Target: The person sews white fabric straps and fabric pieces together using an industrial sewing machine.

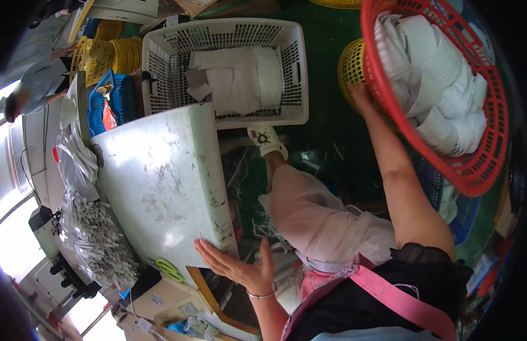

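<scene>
My left hand [240,270] is open at the near corner of a scuffed white table [155,165], fingers stretched out and thumb apart. Its fingertips overlap the table's edge; I cannot tell if they press on it. My right arm reaches far forward, and my right hand [360,94] is closed on a yellow mesh basket [348,65], its fingers partly hidden. Just right of that hand, a red plastic basket [383,94] overlaps the yellow one. Inside the red basket lie rolled and folded white fabric-like pieces [439,79].
A white crate [300,74] with flat white pieces [240,77] stands beyond the table. Blue [124,96] and yellow [93,59] baskets sit at far left, near another person [36,82]. A bundle of white strips [95,238] and green-handled scissors [169,270] lie left. Scraps litter the green floor [326,153].
</scene>
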Action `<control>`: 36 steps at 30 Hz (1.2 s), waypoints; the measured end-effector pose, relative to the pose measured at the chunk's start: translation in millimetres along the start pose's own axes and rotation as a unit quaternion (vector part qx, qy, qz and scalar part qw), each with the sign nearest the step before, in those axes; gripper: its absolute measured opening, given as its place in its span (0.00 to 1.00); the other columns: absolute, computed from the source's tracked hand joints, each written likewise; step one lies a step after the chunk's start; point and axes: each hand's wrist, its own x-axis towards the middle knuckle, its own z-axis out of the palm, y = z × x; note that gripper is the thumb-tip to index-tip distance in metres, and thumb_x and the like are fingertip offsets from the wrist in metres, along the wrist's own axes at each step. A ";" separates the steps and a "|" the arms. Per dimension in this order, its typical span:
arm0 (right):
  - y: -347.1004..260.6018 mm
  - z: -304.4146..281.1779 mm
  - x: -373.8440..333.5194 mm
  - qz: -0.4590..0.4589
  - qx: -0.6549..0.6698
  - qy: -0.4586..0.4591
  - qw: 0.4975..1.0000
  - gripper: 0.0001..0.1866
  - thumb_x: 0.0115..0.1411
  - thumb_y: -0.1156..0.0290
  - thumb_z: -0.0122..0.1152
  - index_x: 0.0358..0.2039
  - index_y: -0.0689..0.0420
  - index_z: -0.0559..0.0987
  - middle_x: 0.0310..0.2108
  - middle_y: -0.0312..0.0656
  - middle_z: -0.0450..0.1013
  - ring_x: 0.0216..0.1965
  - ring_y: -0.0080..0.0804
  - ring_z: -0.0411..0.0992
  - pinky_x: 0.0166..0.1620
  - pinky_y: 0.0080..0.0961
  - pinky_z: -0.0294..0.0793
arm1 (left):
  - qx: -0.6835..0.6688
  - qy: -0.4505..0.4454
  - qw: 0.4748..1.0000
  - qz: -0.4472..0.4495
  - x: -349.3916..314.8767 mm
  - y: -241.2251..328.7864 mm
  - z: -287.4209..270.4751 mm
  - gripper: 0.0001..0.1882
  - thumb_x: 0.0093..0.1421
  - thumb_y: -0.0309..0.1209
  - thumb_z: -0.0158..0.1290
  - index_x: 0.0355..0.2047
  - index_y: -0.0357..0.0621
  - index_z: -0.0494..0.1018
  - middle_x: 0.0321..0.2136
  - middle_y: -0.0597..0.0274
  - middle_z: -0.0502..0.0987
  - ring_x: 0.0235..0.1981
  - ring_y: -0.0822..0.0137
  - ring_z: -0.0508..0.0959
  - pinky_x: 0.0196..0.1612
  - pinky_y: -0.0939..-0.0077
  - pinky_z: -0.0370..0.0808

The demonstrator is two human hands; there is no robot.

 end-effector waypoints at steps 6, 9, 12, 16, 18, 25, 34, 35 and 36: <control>-198.5 75.2 -55.7 0.332 0.350 -0.279 0.830 0.52 0.49 0.39 0.68 0.62 0.68 0.64 0.61 0.62 0.63 0.63 0.47 0.65 0.56 0.40 0.71 | 0.070 -0.015 0.997 -0.011 -3.5 -2.4 -8.8 0.63 0.48 0.61 0.62 0.70 0.31 0.44 0.69 0.38 0.50 0.70 0.40 0.49 0.68 0.45 0.47; -164.4 106.7 -53.0 0.225 0.234 -0.290 0.900 0.33 0.50 0.51 0.69 0.51 0.60 0.78 0.49 0.55 0.75 0.51 0.44 0.75 0.48 0.41 0.76 | 0.046 -0.030 0.999 0.005 -7.0 3.6 -0.5 0.64 0.48 0.62 0.62 0.70 0.31 0.43 0.69 0.38 0.49 0.70 0.40 0.49 0.68 0.45 0.47; -157.4 120.8 -46.2 0.156 0.129 -0.295 0.934 0.05 0.49 0.70 0.64 0.26 0.55 0.83 0.26 0.41 0.79 0.31 0.39 0.80 0.36 0.41 0.80 | 0.048 -0.016 0.999 -0.009 -6.6 -0.7 -5.7 0.66 0.47 0.63 0.62 0.70 0.31 0.41 0.69 0.37 0.48 0.71 0.40 0.47 0.68 0.44 0.45; -86.9 41.2 -65.8 0.259 0.384 -0.385 0.799 0.24 0.55 0.65 0.68 0.51 0.58 0.75 0.44 0.46 0.76 0.48 0.39 0.76 0.46 0.38 0.76 | 0.049 -0.036 0.998 -0.017 -4.3 1.6 -10.8 0.64 0.46 0.58 0.65 0.70 0.32 0.42 0.69 0.37 0.48 0.71 0.43 0.48 0.69 0.50 0.44; -123.6 53.9 -78.2 0.312 0.366 -0.420 0.770 0.38 0.52 0.54 0.71 0.59 0.59 0.70 0.60 0.50 0.65 0.64 0.42 0.59 0.59 0.48 0.61 | 0.070 -0.009 0.997 -0.026 -1.0 -11.6 -11.2 0.64 0.46 0.58 0.65 0.70 0.32 0.43 0.69 0.37 0.49 0.71 0.43 0.48 0.69 0.50 0.44; -149.2 127.2 -57.3 0.259 0.401 -0.323 0.817 0.36 0.49 0.58 0.70 0.57 0.63 0.74 0.55 0.52 0.72 0.60 0.45 0.67 0.60 0.40 0.64 | -0.020 -0.008 1.000 -0.001 0.3 -9.2 -21.2 0.64 0.47 0.59 0.64 0.69 0.31 0.43 0.69 0.36 0.47 0.71 0.41 0.47 0.70 0.50 0.43; -758.4 -104.6 -29.1 -0.271 0.631 -0.292 0.666 0.16 0.64 0.61 0.57 0.45 0.60 0.79 0.37 0.40 0.79 0.38 0.28 0.76 0.44 0.25 0.74 | -0.038 -0.010 0.997 -0.065 -10.5 -35.8 -46.0 0.63 0.48 0.63 0.61 0.69 0.29 0.46 0.69 0.38 0.49 0.71 0.43 0.47 0.69 0.49 0.42; -815.2 -90.4 -43.8 -0.366 0.536 -0.301 0.699 0.19 0.61 0.58 0.60 0.44 0.61 0.79 0.36 0.43 0.79 0.38 0.29 0.76 0.43 0.25 0.74 | -0.054 -0.015 0.996 -0.063 -11.5 -38.0 -45.6 0.63 0.48 0.63 0.60 0.69 0.29 0.46 0.69 0.38 0.50 0.71 0.43 0.47 0.69 0.49 0.42; -863.9 -78.0 -76.0 -0.395 0.475 -0.341 0.709 0.23 0.57 0.54 0.63 0.44 0.61 0.79 0.37 0.46 0.80 0.40 0.34 0.78 0.45 0.29 0.75 | -0.065 -0.020 0.995 -0.066 -12.8 -42.3 -46.1 0.62 0.49 0.63 0.60 0.69 0.30 0.46 0.69 0.38 0.50 0.71 0.44 0.47 0.69 0.49 0.42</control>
